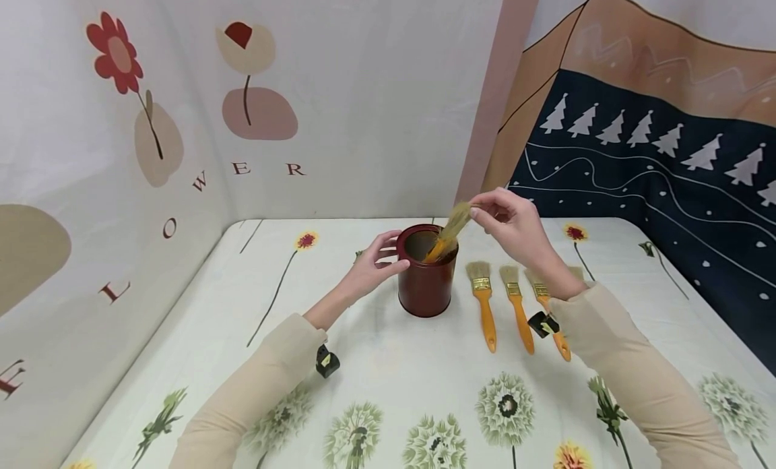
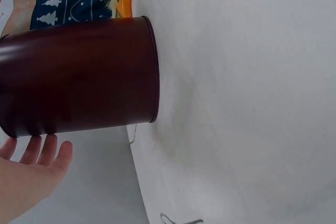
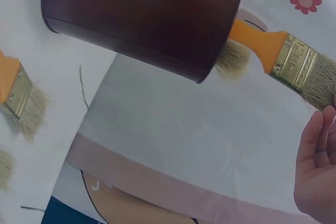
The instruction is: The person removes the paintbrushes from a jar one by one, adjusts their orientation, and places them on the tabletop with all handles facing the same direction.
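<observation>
A dark red metal can (image 1: 424,290) stands upright on the table, its top uncovered. My left hand (image 1: 370,267) grips it from the left near the rim, thumb on the near side and fingers farther back; the left wrist view shows the fingertips (image 2: 50,148) against its wall. With the fingertips of my right hand (image 1: 515,223) I pinch the bristles of a flat paintbrush (image 1: 456,223). Its orange handle points down into the can's mouth. In the right wrist view, bristles of another paintbrush (image 3: 233,60) show at the can's rim, the rest of it hidden.
Several more orange-handled paintbrushes (image 1: 485,310) lie to the right of the can, bristles pointing away, some partly hidden under my right forearm. A flower-patterned cloth (image 1: 376,348) covers the table. Printed fabric walls (image 1: 376,118) stand behind and at both sides.
</observation>
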`<action>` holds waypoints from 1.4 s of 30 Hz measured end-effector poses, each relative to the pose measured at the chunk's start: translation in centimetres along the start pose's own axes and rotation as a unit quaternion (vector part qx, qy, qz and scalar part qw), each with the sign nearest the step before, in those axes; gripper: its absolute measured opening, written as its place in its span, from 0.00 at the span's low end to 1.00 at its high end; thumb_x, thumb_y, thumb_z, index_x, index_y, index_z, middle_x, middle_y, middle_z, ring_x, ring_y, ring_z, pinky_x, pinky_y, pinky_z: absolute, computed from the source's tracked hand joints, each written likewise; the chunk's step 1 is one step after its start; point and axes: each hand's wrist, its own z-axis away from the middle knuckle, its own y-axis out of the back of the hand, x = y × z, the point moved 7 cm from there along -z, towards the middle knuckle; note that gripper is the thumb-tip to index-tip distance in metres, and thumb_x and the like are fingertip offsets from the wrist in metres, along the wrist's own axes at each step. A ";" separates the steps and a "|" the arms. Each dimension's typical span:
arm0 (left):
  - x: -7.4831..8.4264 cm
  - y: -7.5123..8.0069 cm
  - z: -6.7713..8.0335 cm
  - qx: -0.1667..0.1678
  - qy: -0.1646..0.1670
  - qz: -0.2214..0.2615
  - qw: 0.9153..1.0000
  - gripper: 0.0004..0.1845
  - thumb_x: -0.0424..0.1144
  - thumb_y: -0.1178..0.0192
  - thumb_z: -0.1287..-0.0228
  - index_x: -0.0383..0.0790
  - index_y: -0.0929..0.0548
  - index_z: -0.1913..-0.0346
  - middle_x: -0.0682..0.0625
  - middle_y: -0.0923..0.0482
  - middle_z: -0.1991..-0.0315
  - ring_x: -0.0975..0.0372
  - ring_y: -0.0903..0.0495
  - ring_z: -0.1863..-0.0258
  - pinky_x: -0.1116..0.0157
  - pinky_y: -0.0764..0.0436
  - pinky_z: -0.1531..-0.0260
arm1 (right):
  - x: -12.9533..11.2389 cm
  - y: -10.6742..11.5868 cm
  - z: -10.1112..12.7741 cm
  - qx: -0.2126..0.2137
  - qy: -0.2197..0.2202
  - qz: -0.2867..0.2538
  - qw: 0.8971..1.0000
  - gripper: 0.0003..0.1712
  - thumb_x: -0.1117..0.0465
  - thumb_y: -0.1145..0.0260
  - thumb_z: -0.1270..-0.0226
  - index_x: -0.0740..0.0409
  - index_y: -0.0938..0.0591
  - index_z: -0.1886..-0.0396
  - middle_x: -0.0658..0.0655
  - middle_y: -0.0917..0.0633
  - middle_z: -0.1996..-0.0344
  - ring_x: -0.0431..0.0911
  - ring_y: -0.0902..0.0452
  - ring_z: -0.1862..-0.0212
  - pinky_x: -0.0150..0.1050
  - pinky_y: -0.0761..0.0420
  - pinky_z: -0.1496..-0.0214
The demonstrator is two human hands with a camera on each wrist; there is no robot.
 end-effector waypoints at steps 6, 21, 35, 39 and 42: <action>-0.1 0.0 -0.1 0.000 -0.002 0.002 1.000 0.32 0.35 0.42 0.42 0.36 0.42 0.37 0.40 0.38 0.43 0.51 0.36 0.45 0.60 0.32 0.49 | 0.0 1.0 -0.1 0.022 0.009 -0.017 1.000 0.07 0.71 0.42 0.40 0.71 0.23 0.63 0.57 0.26 0.75 0.41 0.33 0.77 0.24 0.30 0.74; -0.2 0.0 -0.1 0.000 0.000 0.006 1.000 0.31 0.35 0.42 0.42 0.36 0.42 0.37 0.39 0.38 0.43 0.50 0.36 0.45 0.58 0.33 0.48 | 2.4 3.0 -0.8 0.072 0.005 -0.042 0.997 0.09 0.69 0.42 0.39 0.70 0.23 0.61 0.49 0.24 0.75 0.41 0.31 0.77 0.24 0.28 0.73; -0.1 0.0 0.0 0.001 0.003 0.003 1.000 0.32 0.35 0.42 0.42 0.36 0.42 0.37 0.40 0.38 0.43 0.51 0.36 0.45 0.60 0.32 0.49 | 2.7 5.5 -1.1 0.122 0.026 -0.067 0.990 0.07 0.70 0.41 0.41 0.67 0.21 0.62 0.53 0.25 0.73 0.43 0.31 0.78 0.25 0.28 0.74; 0.0 0.0 0.0 0.001 0.001 0.006 1.000 0.31 0.35 0.42 0.42 0.36 0.42 0.37 0.39 0.38 0.43 0.51 0.36 0.45 0.59 0.32 0.49 | 2.6 6.4 -1.2 0.137 0.024 -0.073 0.988 0.07 0.71 0.40 0.42 0.65 0.20 0.63 0.53 0.25 0.74 0.44 0.31 0.78 0.25 0.28 0.75; 0.1 0.0 0.0 0.000 0.000 0.007 1.000 0.31 0.34 0.42 0.42 0.36 0.42 0.37 0.39 0.38 0.43 0.51 0.36 0.45 0.59 0.32 0.49 | 2.4 7.1 -1.2 0.148 0.026 -0.077 0.986 0.07 0.72 0.40 0.42 0.65 0.20 0.63 0.53 0.25 0.74 0.43 0.32 0.79 0.26 0.28 0.74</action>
